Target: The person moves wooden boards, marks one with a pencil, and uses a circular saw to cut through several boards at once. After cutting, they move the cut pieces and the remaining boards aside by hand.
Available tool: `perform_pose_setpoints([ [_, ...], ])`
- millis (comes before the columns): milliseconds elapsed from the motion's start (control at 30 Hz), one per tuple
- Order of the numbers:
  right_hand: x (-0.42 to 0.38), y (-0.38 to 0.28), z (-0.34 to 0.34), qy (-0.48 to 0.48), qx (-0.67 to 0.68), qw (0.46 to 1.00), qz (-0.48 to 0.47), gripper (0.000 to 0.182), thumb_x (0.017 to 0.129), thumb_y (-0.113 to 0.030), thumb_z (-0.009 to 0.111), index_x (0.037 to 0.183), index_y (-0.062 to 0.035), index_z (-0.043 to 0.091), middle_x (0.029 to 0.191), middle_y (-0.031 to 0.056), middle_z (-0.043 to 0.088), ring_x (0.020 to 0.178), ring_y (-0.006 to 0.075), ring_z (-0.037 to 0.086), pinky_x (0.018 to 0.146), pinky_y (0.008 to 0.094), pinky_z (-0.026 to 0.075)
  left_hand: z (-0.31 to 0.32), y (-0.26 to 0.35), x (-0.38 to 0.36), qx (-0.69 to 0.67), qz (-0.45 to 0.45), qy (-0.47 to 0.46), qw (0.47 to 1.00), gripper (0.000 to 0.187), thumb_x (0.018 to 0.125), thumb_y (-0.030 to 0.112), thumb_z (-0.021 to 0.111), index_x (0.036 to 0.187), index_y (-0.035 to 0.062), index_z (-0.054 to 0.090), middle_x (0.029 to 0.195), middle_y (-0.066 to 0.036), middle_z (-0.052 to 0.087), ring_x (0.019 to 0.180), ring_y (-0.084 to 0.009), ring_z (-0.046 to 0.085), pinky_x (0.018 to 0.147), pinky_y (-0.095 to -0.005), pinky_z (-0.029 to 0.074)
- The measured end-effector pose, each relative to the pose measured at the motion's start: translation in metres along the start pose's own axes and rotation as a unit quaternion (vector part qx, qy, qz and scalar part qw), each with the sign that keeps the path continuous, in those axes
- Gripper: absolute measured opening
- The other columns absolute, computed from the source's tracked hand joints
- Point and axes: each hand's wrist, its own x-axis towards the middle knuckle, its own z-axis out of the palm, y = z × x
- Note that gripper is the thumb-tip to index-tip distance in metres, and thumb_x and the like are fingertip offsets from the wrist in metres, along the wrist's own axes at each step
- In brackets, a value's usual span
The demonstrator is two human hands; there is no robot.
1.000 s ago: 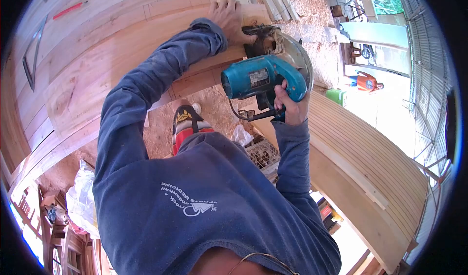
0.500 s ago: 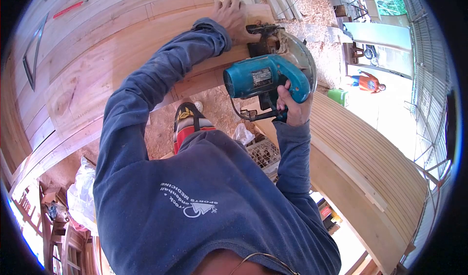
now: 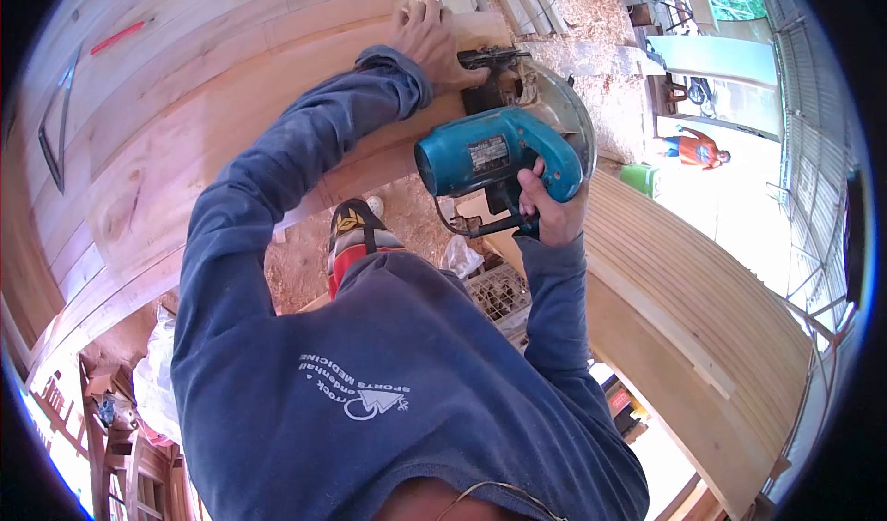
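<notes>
My right hand (image 3: 554, 209) is wrapped round the rear handle of a teal circular saw (image 3: 480, 151). The saw sits tilted on its side in view, its base at the end of a wide wooden board (image 3: 305, 78). My left hand (image 3: 432, 48) lies on that board, fingers spread near its far edge, thumb stretched toward the saw's black base plate (image 3: 490, 56). The blade is hidden by the guard (image 3: 564, 101). A power cord (image 3: 443, 212) loops below the motor.
A red pencil (image 3: 117, 38) and a metal square (image 3: 57, 124) lie on the boards at left. Stacked grooved planks (image 3: 684, 272) stand to the right. Sawdust (image 3: 601, 91) covers the ground. A person (image 3: 698, 148) in orange is farther off, beside a green container (image 3: 639, 179).
The view has shifted slightly, so the saw and both hands appear a little farther left. Their hold looks the same. The distant person's arm has changed position slightly.
</notes>
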Motion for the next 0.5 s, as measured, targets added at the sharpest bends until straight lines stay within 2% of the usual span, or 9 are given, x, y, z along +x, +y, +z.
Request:
perform_pose_setpoints([
  [367, 0.0004, -0.0012, 0.0021, 0.001, 0.005, 1.000, -0.007, 0.017, 0.088, -0.003, 0.077, 0.091, -0.0061, 0.060, 0.065, 0.0000, 0.058, 0.053, 0.0072, 0.050, 0.049, 0.0238, 0.037, -0.0018, 0.0029, -0.0032, -0.029, 0.018, 0.012, 0.999, 0.083, 0.074, 0.068, 0.072, 0.111, -0.0065, 0.071, 0.117, -0.022, 0.063, 0.119, -0.0360, 0.057, 0.100, -0.0481, 0.044],
  [500, 0.0021, 0.0015, -0.0008, -0.010, 0.012, 1.000, -0.010, 0.017, 0.088, -0.003, 0.077, 0.091, -0.0060, 0.060, 0.066, 0.0003, 0.058, 0.053, 0.0075, 0.050, 0.049, 0.0238, 0.037, 0.0008, 0.0017, -0.0026, -0.031, 0.017, -0.001, 0.999, 0.083, 0.075, 0.068, 0.072, 0.112, -0.0064, 0.070, 0.117, -0.021, 0.062, 0.119, -0.0369, 0.057, 0.101, -0.0490, 0.045],
])
